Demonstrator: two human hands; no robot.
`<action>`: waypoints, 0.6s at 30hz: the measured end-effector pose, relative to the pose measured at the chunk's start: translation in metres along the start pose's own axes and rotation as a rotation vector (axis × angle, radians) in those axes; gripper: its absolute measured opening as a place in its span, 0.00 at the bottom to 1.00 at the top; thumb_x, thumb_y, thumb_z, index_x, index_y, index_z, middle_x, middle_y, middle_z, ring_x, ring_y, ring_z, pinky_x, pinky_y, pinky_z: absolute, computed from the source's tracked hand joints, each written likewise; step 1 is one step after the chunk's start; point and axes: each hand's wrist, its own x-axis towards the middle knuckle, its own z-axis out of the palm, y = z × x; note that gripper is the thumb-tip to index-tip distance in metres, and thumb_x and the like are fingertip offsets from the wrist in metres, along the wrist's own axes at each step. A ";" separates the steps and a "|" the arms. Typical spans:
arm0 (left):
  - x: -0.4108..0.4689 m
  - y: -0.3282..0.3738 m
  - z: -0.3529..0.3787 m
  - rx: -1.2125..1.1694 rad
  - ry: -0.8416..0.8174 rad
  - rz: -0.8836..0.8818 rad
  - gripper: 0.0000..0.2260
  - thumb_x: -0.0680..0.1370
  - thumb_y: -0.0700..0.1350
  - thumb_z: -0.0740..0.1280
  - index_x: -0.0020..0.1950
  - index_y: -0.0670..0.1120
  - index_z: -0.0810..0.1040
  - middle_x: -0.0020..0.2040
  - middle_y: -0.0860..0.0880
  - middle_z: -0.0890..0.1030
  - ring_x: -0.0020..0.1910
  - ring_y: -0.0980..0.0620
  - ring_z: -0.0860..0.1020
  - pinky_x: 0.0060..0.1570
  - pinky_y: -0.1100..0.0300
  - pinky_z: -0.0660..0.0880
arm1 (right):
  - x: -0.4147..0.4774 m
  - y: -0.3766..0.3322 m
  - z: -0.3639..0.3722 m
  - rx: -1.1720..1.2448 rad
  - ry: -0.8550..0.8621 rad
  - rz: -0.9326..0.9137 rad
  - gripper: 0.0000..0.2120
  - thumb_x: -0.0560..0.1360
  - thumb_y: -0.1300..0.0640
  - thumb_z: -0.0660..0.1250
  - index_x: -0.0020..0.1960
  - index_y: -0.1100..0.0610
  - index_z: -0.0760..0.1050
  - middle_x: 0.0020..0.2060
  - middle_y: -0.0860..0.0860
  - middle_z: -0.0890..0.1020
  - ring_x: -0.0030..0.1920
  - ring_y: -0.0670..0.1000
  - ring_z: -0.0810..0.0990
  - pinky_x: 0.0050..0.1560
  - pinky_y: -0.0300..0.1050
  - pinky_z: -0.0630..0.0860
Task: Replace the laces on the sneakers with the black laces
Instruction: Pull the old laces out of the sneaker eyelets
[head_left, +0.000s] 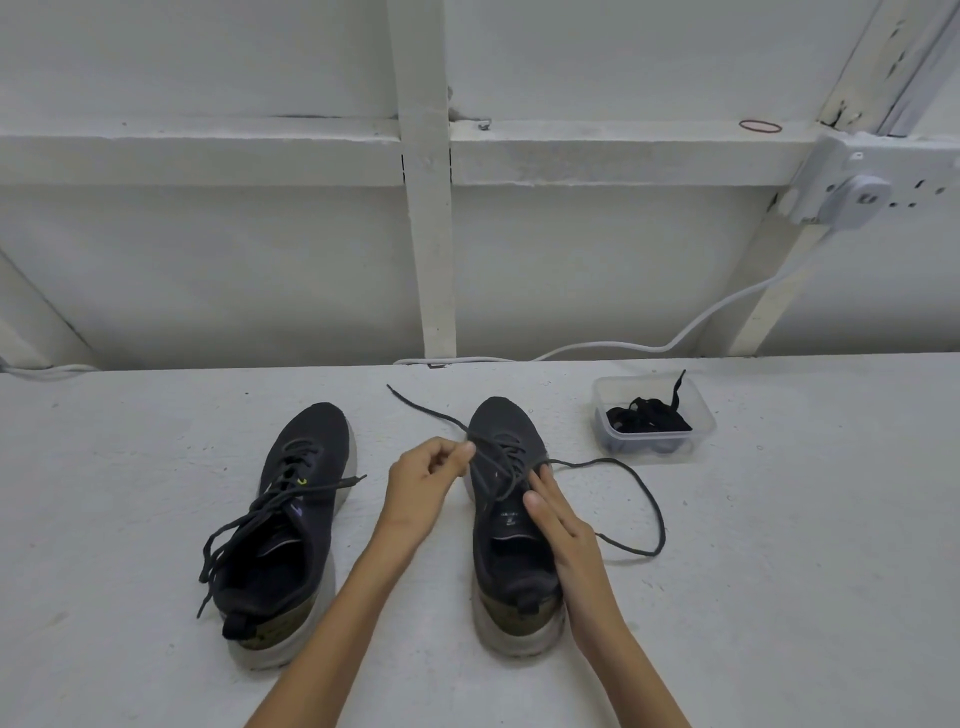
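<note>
Because the eyelet rows have to be reached from above, both shoes are set upright on the table (779, 545), side by side with heels toward the person. The left sneaker (291, 525) is left alone, its lace untied but threaded, the ends trailing over its side. The right sneaker (506, 561) is the one being worked on, so unlacing is judged to be at an early stage. A clear tub (701, 415) is kept well apart at the far right, and the black laces (647, 418) are bunched inside it, one end poking over the rim, ready but not yet needed. The old lace (641, 480) is slack: one end is thrown out across the table in a wide loop to the right, the other runs away to the far left. It is pinched near the upper eyelets by the curled fingers of the left hand (421, 483), apparently to draw it out. The right hand (566, 530) grips nothing. It is laid along the shoe with straight fingers (543, 486), seemingly to steady it.
</note>
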 end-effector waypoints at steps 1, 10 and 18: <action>-0.002 0.000 0.001 -0.008 -0.027 -0.037 0.15 0.78 0.53 0.67 0.40 0.42 0.80 0.33 0.54 0.78 0.28 0.63 0.70 0.38 0.64 0.69 | 0.000 0.000 0.000 0.004 0.000 -0.002 0.16 0.76 0.49 0.67 0.62 0.35 0.74 0.72 0.38 0.68 0.74 0.40 0.63 0.77 0.46 0.58; -0.004 0.006 -0.013 -0.056 0.063 0.023 0.12 0.77 0.48 0.69 0.35 0.45 0.77 0.24 0.59 0.71 0.26 0.60 0.64 0.33 0.64 0.64 | 0.001 0.002 0.001 0.030 0.012 0.002 0.17 0.75 0.49 0.68 0.63 0.38 0.75 0.71 0.38 0.69 0.73 0.40 0.64 0.76 0.45 0.59; -0.025 0.005 0.006 -0.066 -0.157 -0.072 0.13 0.74 0.51 0.72 0.38 0.42 0.81 0.28 0.56 0.78 0.27 0.62 0.70 0.32 0.70 0.67 | 0.001 0.004 0.001 0.054 0.017 0.004 0.19 0.76 0.50 0.68 0.66 0.45 0.75 0.73 0.41 0.68 0.73 0.41 0.64 0.76 0.47 0.60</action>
